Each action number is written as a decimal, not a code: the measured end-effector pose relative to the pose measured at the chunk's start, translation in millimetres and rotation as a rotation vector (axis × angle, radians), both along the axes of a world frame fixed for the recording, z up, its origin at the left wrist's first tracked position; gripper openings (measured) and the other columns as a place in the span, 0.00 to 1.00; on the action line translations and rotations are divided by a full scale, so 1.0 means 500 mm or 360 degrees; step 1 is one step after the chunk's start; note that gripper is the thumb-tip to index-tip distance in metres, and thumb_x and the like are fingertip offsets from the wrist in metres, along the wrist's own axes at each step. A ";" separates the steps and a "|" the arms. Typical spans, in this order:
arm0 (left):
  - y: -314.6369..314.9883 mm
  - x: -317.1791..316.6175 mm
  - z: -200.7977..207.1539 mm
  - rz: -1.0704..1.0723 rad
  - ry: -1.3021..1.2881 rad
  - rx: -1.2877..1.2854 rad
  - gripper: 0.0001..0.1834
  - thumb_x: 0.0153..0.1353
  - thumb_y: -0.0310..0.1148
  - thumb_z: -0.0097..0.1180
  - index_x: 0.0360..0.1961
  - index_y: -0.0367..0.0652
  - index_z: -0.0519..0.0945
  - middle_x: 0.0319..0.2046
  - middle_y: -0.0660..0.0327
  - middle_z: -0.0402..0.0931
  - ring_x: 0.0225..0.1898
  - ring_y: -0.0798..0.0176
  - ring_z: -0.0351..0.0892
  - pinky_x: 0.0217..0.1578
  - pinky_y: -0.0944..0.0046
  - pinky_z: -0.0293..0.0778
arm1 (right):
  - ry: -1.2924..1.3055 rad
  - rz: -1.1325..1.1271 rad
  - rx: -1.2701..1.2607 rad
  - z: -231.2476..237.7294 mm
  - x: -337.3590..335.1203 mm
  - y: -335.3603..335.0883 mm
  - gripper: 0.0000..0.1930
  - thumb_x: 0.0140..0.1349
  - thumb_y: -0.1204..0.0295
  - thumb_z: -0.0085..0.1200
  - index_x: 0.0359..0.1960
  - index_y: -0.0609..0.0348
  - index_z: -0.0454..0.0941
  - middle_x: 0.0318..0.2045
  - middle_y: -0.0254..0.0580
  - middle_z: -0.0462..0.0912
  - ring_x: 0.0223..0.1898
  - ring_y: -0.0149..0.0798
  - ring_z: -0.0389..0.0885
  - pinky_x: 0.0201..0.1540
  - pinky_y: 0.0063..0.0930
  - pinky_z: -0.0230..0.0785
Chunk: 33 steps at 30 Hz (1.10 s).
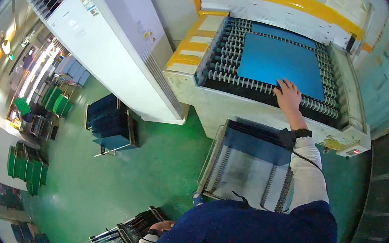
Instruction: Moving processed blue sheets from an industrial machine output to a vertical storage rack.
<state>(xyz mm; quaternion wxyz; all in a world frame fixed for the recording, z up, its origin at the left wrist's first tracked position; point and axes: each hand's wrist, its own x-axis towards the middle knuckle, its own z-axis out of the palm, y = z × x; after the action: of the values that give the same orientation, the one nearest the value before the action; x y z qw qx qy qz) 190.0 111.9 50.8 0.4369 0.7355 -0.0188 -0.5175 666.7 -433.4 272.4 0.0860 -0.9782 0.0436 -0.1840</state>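
My right hand [287, 95] reaches forward over the roller conveyor [238, 81] of a machine and lies flat on the near edge of a large blue panel [279, 61], fingers spread on it. A second blue panel [283, 34] lies farther back on the rollers. My left hand [162, 226] hangs low at my side, close to a slotted rack [114, 240] that holds dark panels on edge; its fingers look curled and I cannot see anything in them.
A tilted slotted tray rack [247, 169] stands between me and the machine. A tall white cabinet unit [113, 34] leans at the left. A cart with blue panels [111, 126] sits on the green floor [99, 182]. Green crates [28, 169] are stacked far left.
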 end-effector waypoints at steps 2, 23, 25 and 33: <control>0.022 0.026 0.053 0.0351 0.0115 -0.0081 0.18 0.58 0.38 0.46 0.42 0.34 0.74 0.41 0.54 0.75 0.39 0.62 0.76 0.40 0.64 0.71 | 0.0055 0.0016 0.0043 0.027 0.003 0.012 0.21 0.58 0.55 0.48 0.54 0.39 0.69 0.58 0.36 0.66 0.60 0.47 0.60 0.58 0.50 0.52; -0.330 0.463 0.988 0.0232 -0.2114 -0.2047 0.06 0.56 0.29 0.55 0.25 0.38 0.75 0.24 0.56 0.76 0.27 0.60 0.75 0.26 0.67 0.71 | -0.0319 0.2801 0.1989 0.589 -0.421 0.357 0.08 0.58 0.71 0.47 0.30 0.64 0.75 0.31 0.45 0.78 0.34 0.34 0.74 0.39 0.31 0.66; -0.336 0.442 1.007 0.0152 -0.2146 -0.1990 0.06 0.56 0.29 0.55 0.25 0.38 0.75 0.24 0.56 0.76 0.27 0.60 0.75 0.26 0.67 0.71 | -0.0329 0.2876 0.2006 0.597 -0.431 0.368 0.08 0.58 0.71 0.47 0.30 0.63 0.74 0.31 0.45 0.78 0.34 0.34 0.74 0.39 0.31 0.65; -0.329 0.394 1.030 -0.0009 -0.2077 -0.1818 0.06 0.56 0.30 0.55 0.26 0.38 0.75 0.24 0.56 0.76 0.27 0.60 0.75 0.26 0.66 0.71 | -0.0337 0.3005 0.1994 0.621 -0.426 0.406 0.07 0.58 0.72 0.47 0.30 0.62 0.74 0.30 0.44 0.77 0.33 0.34 0.73 0.38 0.30 0.65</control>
<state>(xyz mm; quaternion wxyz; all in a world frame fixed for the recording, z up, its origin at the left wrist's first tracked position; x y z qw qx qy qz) 386.9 -52.5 565.7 0.6399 0.5533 -0.5247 0.0956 453.7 -230.6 582.7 0.6672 -0.3847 -0.6336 -0.0732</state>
